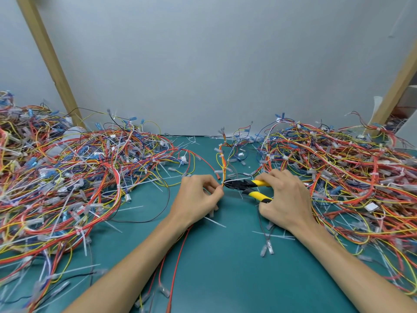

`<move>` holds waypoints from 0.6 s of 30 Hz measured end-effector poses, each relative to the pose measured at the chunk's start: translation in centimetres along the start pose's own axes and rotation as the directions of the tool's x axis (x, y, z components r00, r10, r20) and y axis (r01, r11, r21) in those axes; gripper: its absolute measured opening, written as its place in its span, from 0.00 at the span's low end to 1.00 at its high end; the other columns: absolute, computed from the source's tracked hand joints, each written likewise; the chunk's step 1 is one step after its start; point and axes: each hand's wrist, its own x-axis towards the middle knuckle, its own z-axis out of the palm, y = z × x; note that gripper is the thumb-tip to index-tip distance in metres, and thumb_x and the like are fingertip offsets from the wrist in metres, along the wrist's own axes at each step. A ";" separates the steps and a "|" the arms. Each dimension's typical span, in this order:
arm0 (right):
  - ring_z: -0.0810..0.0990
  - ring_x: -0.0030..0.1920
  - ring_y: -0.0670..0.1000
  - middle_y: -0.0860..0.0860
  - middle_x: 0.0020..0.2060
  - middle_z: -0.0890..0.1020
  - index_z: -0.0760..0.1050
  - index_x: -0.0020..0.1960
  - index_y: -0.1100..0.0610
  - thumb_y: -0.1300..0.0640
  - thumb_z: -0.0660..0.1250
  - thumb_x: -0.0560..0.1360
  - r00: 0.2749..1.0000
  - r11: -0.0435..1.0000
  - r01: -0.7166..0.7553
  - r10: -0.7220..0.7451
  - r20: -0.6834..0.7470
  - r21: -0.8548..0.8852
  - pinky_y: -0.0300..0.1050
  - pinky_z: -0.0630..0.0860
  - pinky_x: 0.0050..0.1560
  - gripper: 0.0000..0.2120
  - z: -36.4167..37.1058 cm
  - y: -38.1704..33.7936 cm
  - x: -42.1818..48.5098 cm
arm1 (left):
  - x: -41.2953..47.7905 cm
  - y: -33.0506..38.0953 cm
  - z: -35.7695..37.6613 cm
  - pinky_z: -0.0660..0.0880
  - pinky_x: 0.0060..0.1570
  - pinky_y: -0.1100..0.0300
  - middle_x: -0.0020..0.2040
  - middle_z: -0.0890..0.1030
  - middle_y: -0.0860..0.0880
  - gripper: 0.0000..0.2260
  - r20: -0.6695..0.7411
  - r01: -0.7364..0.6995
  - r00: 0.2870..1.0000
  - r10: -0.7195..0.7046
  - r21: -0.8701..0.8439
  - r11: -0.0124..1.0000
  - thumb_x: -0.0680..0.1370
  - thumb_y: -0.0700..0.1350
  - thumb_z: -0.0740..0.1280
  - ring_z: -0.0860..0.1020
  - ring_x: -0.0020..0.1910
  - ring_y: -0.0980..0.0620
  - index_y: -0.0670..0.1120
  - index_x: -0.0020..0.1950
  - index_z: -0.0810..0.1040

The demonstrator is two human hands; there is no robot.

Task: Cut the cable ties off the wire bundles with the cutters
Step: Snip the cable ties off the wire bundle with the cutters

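On the green table (pixel 225 263) the left hand (pixel 198 197) pinches the near end of a thin wire bundle (pixel 222 163). Just to its right, the right hand (pixel 286 199) grasps the yellow-handled cutters (pixel 238 184), tip at the white cable tie (pixel 235 180). Farther back, wire piles lie on the left (pixel 79 172) and on the right (pixel 338 166).

We call this a workshop bench. We see a teal work mat (pixel 225 274), a left wire heap (pixel 67 177) and a right wire heap (pixel 352 172), loose white cable ties (pixel 216 222) scattered about, bare wooden posts (pixel 46 55), and a plain grey wall (pixel 225 64) behind.
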 end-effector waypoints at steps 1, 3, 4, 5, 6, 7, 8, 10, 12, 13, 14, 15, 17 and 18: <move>0.73 0.38 0.55 0.46 0.37 0.77 0.81 0.47 0.51 0.54 0.72 0.59 1.000 1.000 -0.002 0.002 0.005 0.002 0.46 0.71 0.38 0.16 0.0 -0.1 0.0 | -0.1 0.0 0.1 0.70 0.26 0.70 0.24 0.80 0.51 0.09 -0.002 -0.019 1.000 0.019 0.026 0.999 0.75 0.41 0.66 0.79 0.22 0.56 0.46 0.34 0.77; 0.73 0.38 0.55 0.47 0.37 0.77 0.80 0.47 0.51 0.53 0.71 0.60 1.000 1.000 -0.004 0.003 0.009 0.014 0.47 0.71 0.38 0.16 0.0 -0.2 0.0 | -0.1 0.0 0.2 0.70 0.27 0.70 0.26 0.81 0.50 0.08 -0.009 -0.036 0.999 0.037 0.050 0.998 0.75 0.40 0.65 0.79 0.23 0.56 0.45 0.35 0.76; 0.73 0.38 0.55 0.47 0.37 0.77 0.80 0.47 0.51 0.52 0.70 0.60 1.000 1.000 -0.003 0.003 0.010 0.016 0.47 0.72 0.38 0.15 0.0 -0.2 0.0 | -0.1 0.0 0.3 0.71 0.26 0.69 0.26 0.81 0.49 0.08 -0.015 -0.042 0.999 0.043 0.055 0.998 0.75 0.40 0.64 0.79 0.23 0.57 0.44 0.36 0.76; 0.73 0.39 0.55 0.47 0.38 0.78 0.80 0.47 0.51 0.53 0.71 0.60 1.000 1.000 -0.004 0.004 0.014 0.015 0.47 0.72 0.39 0.15 0.0 -0.2 0.0 | 0.0 -0.1 0.3 0.71 0.26 0.69 0.27 0.81 0.49 0.08 -0.021 -0.044 0.999 0.046 0.057 0.997 0.75 0.40 0.64 0.79 0.23 0.57 0.44 0.36 0.75; 0.73 0.39 0.55 0.47 0.38 0.78 0.80 0.48 0.51 0.54 0.72 0.60 1.000 1.000 -0.006 0.006 0.021 0.012 0.47 0.72 0.39 0.16 0.0 -0.1 0.0 | 0.0 -0.2 0.4 0.72 0.25 0.68 0.27 0.81 0.49 0.07 -0.025 -0.040 0.999 0.042 0.048 0.998 0.76 0.39 0.63 0.79 0.23 0.57 0.43 0.37 0.75; 0.73 0.39 0.55 0.47 0.38 0.78 0.80 0.48 0.51 0.55 0.73 0.60 1.000 1.000 -0.010 0.010 0.026 0.010 0.46 0.71 0.39 0.16 0.0 0.0 0.0 | 0.1 -0.3 0.4 0.73 0.25 0.66 0.26 0.81 0.49 0.07 -0.025 -0.029 0.999 0.029 0.028 0.999 0.76 0.39 0.62 0.79 0.23 0.56 0.42 0.39 0.74; 0.73 0.40 0.54 0.46 0.39 0.78 0.81 0.48 0.51 0.55 0.73 0.60 0.999 1.000 -0.015 0.015 0.029 0.011 0.46 0.69 0.39 0.17 0.0 0.1 0.0 | 0.2 -0.3 0.3 0.74 0.25 0.65 0.27 0.81 0.49 0.07 -0.017 -0.012 1.000 0.012 0.008 1.000 0.77 0.39 0.62 0.80 0.24 0.55 0.42 0.40 0.74; 0.72 0.40 0.54 0.46 0.39 0.78 0.81 0.48 0.51 0.52 0.69 0.60 0.999 1.000 -0.024 0.024 0.023 0.019 0.44 0.67 0.39 0.16 0.0 0.1 0.0 | 0.3 -0.5 0.2 0.74 0.28 0.63 0.27 0.82 0.50 0.07 0.008 0.007 1.000 -0.007 -0.006 1.000 0.78 0.40 0.61 0.80 0.25 0.54 0.43 0.41 0.74; 0.73 0.39 0.54 0.46 0.39 0.78 0.81 0.48 0.51 0.51 0.67 0.60 0.999 0.999 -0.028 0.028 0.015 0.023 0.43 0.65 0.39 0.17 0.0 0.1 0.1 | 0.4 -0.5 0.1 0.73 0.29 0.65 0.28 0.81 0.50 0.08 0.022 0.002 1.000 -0.002 -0.005 1.000 0.79 0.41 0.61 0.81 0.25 0.54 0.43 0.40 0.75; 0.72 0.39 0.54 0.46 0.38 0.78 0.81 0.48 0.51 0.51 0.66 0.60 1.000 0.999 -0.028 0.028 0.013 0.023 0.43 0.65 0.39 0.17 0.0 0.0 0.1 | 0.3 -0.4 0.1 0.73 0.27 0.65 0.28 0.81 0.50 0.09 0.018 -0.001 1.000 0.001 -0.018 1.000 0.79 0.42 0.62 0.80 0.25 0.54 0.42 0.39 0.75; 0.72 0.39 0.53 0.46 0.38 0.78 0.81 0.48 0.51 0.50 0.66 0.60 1.000 0.999 -0.028 0.028 0.013 0.023 0.43 0.64 0.39 0.17 0.0 0.0 0.1 | 0.3 -0.4 0.1 0.73 0.25 0.65 0.27 0.81 0.50 0.11 0.007 -0.001 1.000 0.001 -0.031 1.000 0.79 0.43 0.63 0.80 0.24 0.54 0.42 0.38 0.76; 0.71 0.39 0.52 0.46 0.38 0.78 0.80 0.48 0.51 0.51 0.67 0.60 0.999 0.999 -0.029 0.028 0.015 0.024 0.43 0.64 0.39 0.17 0.0 0.0 0.1 | 0.2 -0.4 0.1 0.72 0.24 0.65 0.27 0.81 0.50 0.12 -0.003 0.002 1.000 -0.002 -0.038 0.999 0.79 0.44 0.64 0.79 0.23 0.54 0.42 0.37 0.76; 0.70 0.39 0.52 0.46 0.38 0.77 0.80 0.48 0.51 0.51 0.68 0.61 0.999 0.999 -0.041 0.040 0.028 0.031 0.43 0.64 0.39 0.16 0.1 0.1 0.1 | 0.2 -0.3 0.0 0.72 0.24 0.65 0.27 0.81 0.49 0.14 -0.007 0.042 0.999 -0.043 -0.046 0.998 0.79 0.44 0.64 0.79 0.22 0.53 0.42 0.35 0.78; 0.71 0.39 0.53 0.46 0.38 0.77 0.80 0.49 0.51 0.51 0.68 0.61 0.998 0.998 -0.051 0.050 0.035 0.033 0.44 0.64 0.39 0.16 0.1 0.2 0.1 | 0.3 -0.2 -0.1 0.74 0.24 0.63 0.28 0.82 0.48 0.13 0.004 0.086 0.996 -0.086 -0.078 0.993 0.79 0.43 0.64 0.79 0.23 0.52 0.41 0.35 0.79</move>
